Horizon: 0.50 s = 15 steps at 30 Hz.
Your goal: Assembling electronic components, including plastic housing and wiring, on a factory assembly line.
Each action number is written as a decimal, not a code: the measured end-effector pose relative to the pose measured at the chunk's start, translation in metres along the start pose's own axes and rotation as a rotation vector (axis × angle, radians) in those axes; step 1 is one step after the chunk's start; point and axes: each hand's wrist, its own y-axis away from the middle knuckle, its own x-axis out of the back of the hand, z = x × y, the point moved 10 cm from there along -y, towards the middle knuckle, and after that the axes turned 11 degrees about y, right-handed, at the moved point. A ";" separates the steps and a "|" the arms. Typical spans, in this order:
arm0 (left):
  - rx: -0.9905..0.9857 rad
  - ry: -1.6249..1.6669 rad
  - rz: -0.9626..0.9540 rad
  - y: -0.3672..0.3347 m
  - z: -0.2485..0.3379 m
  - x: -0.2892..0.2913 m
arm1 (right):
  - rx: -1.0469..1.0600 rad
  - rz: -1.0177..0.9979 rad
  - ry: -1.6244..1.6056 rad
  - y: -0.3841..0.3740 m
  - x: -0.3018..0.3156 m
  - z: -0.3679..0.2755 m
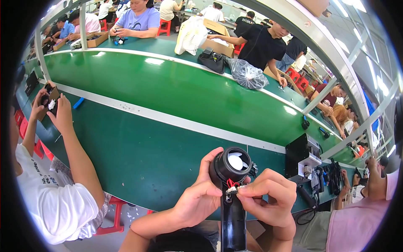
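Left hand (194, 200) gripped a black handheld device (233, 216), round head with white hub (235, 161), over the tabletop's (138, 155) near edge. Right hand (270, 195) pinched a small wired part (231, 191) between thumb and fingertip, just below the head, beside red wires (231, 183). Blue piece (79, 103) lay by the tabletop's far edge, toward its left end. Black box (299, 157) stood near the same edge, farther right. Green conveyor belt (168, 88) ran beyond a pale rail (168, 117).

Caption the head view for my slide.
Left hand holds a black fan-like device; right hand pinches small parts beside its red wires.
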 end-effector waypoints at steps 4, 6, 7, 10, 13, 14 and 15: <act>-0.001 -0.001 0.011 0.000 0.000 0.000 | 0.033 -0.028 0.033 0.000 -0.003 -0.004; -0.016 -0.010 0.022 0.000 0.001 0.002 | 0.032 -0.038 0.053 0.000 -0.004 -0.006; -0.007 -0.003 0.023 0.000 0.000 0.003 | 0.014 -0.053 0.057 0.000 -0.004 -0.005; -0.001 -0.016 0.041 0.000 -0.001 0.004 | -0.010 -0.098 0.078 -0.003 -0.005 -0.004; 0.000 -0.037 0.061 0.001 0.000 0.002 | 0.002 -0.127 0.108 -0.002 -0.007 -0.006; 0.006 -0.039 0.063 0.002 0.000 0.001 | 0.019 -0.125 0.122 -0.002 -0.007 -0.008; 0.005 -0.039 0.063 0.002 0.000 0.000 | 0.020 -0.125 0.121 -0.002 -0.007 -0.008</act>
